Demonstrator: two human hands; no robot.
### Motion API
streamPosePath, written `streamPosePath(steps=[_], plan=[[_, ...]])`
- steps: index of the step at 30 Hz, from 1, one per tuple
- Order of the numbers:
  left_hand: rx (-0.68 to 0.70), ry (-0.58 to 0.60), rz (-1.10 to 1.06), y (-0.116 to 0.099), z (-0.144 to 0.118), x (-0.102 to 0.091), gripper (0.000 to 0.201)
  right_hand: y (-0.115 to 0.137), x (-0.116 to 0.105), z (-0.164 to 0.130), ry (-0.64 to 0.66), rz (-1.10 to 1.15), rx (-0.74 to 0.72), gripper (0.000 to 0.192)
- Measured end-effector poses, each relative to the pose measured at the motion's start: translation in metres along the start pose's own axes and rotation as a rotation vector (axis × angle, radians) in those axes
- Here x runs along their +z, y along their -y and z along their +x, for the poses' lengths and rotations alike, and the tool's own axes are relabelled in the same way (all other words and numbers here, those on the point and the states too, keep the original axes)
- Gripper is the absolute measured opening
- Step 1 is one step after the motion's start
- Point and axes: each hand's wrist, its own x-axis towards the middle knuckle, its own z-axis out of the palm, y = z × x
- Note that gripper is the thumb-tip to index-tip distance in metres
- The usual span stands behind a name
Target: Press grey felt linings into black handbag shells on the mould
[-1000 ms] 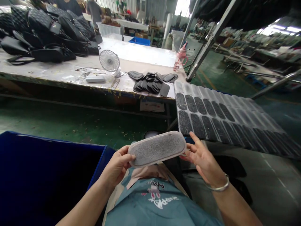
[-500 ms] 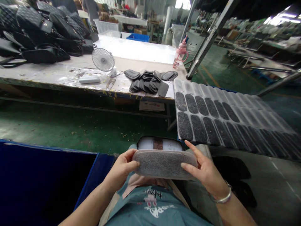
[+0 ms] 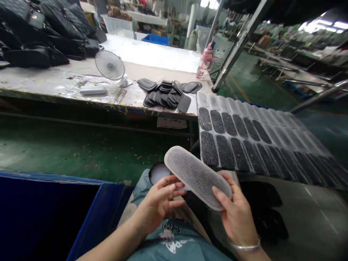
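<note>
My right hand (image 3: 236, 208) grips one end of a long, round-ended grey felt panel (image 3: 194, 174) with a pale edge, thumb on top. The panel slants, its far end up and to the left. My left hand (image 3: 164, 203) is off the panel, fingers spread just below its lower left side. Behind the panel, on my lap, part of a round-ended piece with a dark rim and whitish inside (image 3: 158, 173) shows; the panel and left hand hide the rest.
A board (image 3: 214, 136) with rows of dark oval pieces stands to the right. Across the gap, a worktable (image 3: 65, 81) bears black bags (image 3: 57, 32), a small fan (image 3: 110, 65), stacked dark pads (image 3: 163, 96) and a pink bottle (image 3: 204, 63). A blue bin (image 3: 92, 210) stands at lower left.
My left hand has let go of the felt panel and opened. The panel has swung from level to slanted, held in my right hand alone, and covers more of the piece behind.
</note>
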Motion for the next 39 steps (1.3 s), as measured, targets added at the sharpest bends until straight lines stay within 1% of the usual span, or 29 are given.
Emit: streamPosePath(steps=[3, 5, 6, 8, 9, 10, 11, 12, 14, 15, 17, 18, 19, 20, 21, 22, 24, 25, 27, 28, 29, 30, 32, 33, 34, 35, 36, 37, 39], plan=[[0.037, 0.052, 0.028, 0.015, 0.008, 0.016, 0.038, -0.013, 0.008, -0.009, 0.035, -0.016, 0.024, 0.07], [0.101, 0.013, -0.001, 0.019, 0.013, 0.024, 0.038, -0.02, 0.007, -0.015, 0.121, -0.068, 0.043, 0.07], [0.128, -0.024, -0.014, 0.019, 0.015, 0.026, 0.037, -0.023, 0.004, -0.017, 0.194, -0.104, 0.049, 0.071], [0.139, -0.085, 0.007, 0.015, 0.017, 0.024, 0.035, -0.025, -0.005, -0.018, 0.389, -0.157, 0.056, 0.072], [0.121, -0.083, 0.043, 0.01, 0.017, 0.022, 0.035, -0.023, -0.011, -0.016, 0.478, -0.167, 0.049, 0.074], [0.089, -0.045, 0.101, 0.005, 0.017, 0.017, 0.036, -0.018, -0.016, -0.012, 0.534, -0.174, 0.018, 0.075], [0.047, 0.025, 0.181, -0.002, 0.017, 0.013, 0.037, -0.012, -0.021, -0.007, 0.551, -0.195, -0.038, 0.075], [0.005, 0.113, 0.275, -0.009, 0.018, 0.008, 0.038, -0.004, -0.024, 0.0, 0.53, -0.237, -0.122, 0.075], [-0.081, 0.286, 0.514, -0.025, 0.022, 0.001, 0.042, 0.018, -0.026, 0.013, 0.446, -0.404, -0.363, 0.076], [-0.111, 0.344, 0.636, -0.033, 0.025, -0.001, 0.044, 0.03, -0.024, 0.02, 0.424, -0.513, -0.493, 0.079], [-0.148, 0.42, 0.881, -0.046, 0.032, 0.0, 0.049, 0.054, -0.013, 0.03, 0.455, -0.753, -0.727, 0.087], [-0.153, 0.449, 1.003, -0.052, 0.036, 0.002, 0.05, 0.065, -0.006, 0.034, 0.498, -0.871, -0.813, 0.09], [-0.151, 0.478, 1.121, -0.057, 0.039, 0.006, 0.05, 0.074, 0.002, 0.037, 0.561, -0.967, -0.868, 0.092], [-0.143, 0.511, 1.226, -0.061, 0.041, 0.01, 0.049, 0.082, 0.011, 0.04, 0.631, -1.037, -0.887, 0.094], [-0.129, 0.541, 1.31, -0.065, 0.043, 0.014, 0.047, 0.087, 0.018, 0.044, 0.704, -1.078, -0.871, 0.096], [-0.108, 0.563, 1.367, -0.068, 0.044, 0.018, 0.045, 0.09, 0.025, 0.047, 0.775, -1.095, -0.817, 0.098], [-0.079, 0.581, 1.387, -0.074, 0.045, 0.023, 0.041, 0.09, 0.033, 0.056, 0.877, -1.084, -0.626, 0.098], [-0.088, 0.58, 1.346, -0.077, 0.044, 0.023, 0.043, 0.088, 0.033, 0.06, 0.906, -1.058, -0.516, 0.098], [-0.096, 0.532, 1.179, -0.084, 0.04, 0.018, 0.055, 0.08, 0.027, 0.068, 0.892, -0.97, -0.319, 0.095], [-0.05, 0.465, 1.078, -0.087, 0.037, 0.012, 0.061, 0.076, 0.02, 0.072, 0.85, -0.908, -0.244, 0.094], [0.042, 0.354, 0.987, -0.091, 0.033, 0.004, 0.063, 0.072, 0.012, 0.074, 0.793, -0.839, -0.184, 0.093], [0.166, 0.199, 0.92, -0.093, 0.028, -0.006, 0.06, 0.069, 0.002, 0.075, 0.72, -0.77, -0.135, 0.092], [0.397, -0.158, 0.875, -0.094, 0.019, -0.03, 0.045, 0.062, -0.018, 0.075, 0.546, -0.655, -0.054, 0.089], [0.453, -0.306, 0.897, -0.091, 0.014, -0.042, 0.039, 0.059, -0.026, 0.074, 0.442, -0.621, -0.022, 0.086], [0.456, -0.397, 0.941, -0.085, 0.011, -0.055, 0.037, 0.056, -0.033, 0.072, 0.349, -0.604, 0.018, 0.084], [0.433, -0.445, 0.991, -0.077, 0.008, -0.065, 0.036, 0.053, -0.037, 0.07, 0.27, -0.598, 0.053, 0.082], [0.4, -0.459, 1.039, -0.068, 0.005, -0.074, 0.035, 0.05, -0.038, 0.067, 0.216, -0.6, 0.081, 0.08], [0.368, -0.462, 1.071, -0.058, 0.004, -0.08, 0.035, 0.046, -0.037, 0.063, 0.188, -0.607, 0.103, 0.079], [0.32, -0.457, 1.098, -0.04, 0.003, -0.084, 0.034, 0.037, -0.029, 0.057, 0.188, -0.628, 0.121, 0.077]])
